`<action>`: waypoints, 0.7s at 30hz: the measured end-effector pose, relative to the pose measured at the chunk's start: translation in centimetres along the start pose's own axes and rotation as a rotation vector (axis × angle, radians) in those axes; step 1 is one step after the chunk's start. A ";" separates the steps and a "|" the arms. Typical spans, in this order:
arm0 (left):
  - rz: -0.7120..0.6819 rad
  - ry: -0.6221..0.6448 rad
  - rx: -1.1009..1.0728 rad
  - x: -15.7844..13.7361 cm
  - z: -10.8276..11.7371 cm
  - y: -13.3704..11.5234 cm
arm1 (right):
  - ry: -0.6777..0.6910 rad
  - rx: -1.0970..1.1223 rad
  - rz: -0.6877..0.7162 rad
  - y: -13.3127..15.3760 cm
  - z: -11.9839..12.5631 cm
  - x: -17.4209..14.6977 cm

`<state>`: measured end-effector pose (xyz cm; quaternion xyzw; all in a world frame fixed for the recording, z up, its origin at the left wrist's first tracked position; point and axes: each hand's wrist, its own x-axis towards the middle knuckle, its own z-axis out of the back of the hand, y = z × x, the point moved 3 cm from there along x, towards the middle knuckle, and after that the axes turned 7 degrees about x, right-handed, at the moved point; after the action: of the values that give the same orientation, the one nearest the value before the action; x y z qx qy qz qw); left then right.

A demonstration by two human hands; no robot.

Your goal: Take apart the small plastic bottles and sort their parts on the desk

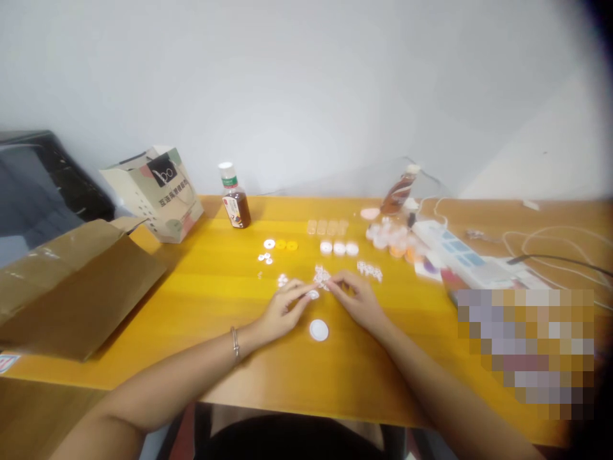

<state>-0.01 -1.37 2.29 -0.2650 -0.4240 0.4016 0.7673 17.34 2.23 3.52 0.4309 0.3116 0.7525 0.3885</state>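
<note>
My left hand (286, 308) is over the middle of the table, its thumb and fingers closed on a small white round piece (313, 294). Close beside it, my right hand (357, 299) has its thumb and forefinger pinched together at the edge of a pile of small white parts (321, 275). Blur hides what those fingertips hold, if anything. A larger white disc (318, 330) lies flat on the table, nearer to me and between my forearms. Another cluster of little white parts (370, 271) lies beyond my right hand, and a few white bits (282, 280) are behind my left.
Beyond my hands lie white discs (339, 248), yellow discs (286, 245), clear pieces (327, 227) and a heap of white and orange parts (390, 237). Two drink bottles, one upright (234, 197), one tilted (401, 190), a paper bag (160, 195), cardboard box (71, 287) and power strip (453, 246) surround them.
</note>
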 end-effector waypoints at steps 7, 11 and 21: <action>0.124 -0.008 -0.166 -0.1 -0.7 0.6 | 0.061 0.142 0.032 1.8 -2.2 -1.6; 0.219 -0.057 -0.169 -0.1 -0.7 0.9 | 0.023 0.197 0.027 2.3 -2.1 -1.8; 0.322 -0.024 -0.295 -0.2 -1.5 0.7 | 0.048 0.342 -0.082 2.5 -2.3 -1.8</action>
<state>0.94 -1.23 0.91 -0.4339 -0.4393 0.4559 0.6411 15.09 -0.89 3.80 0.4597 0.4616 0.6819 0.3325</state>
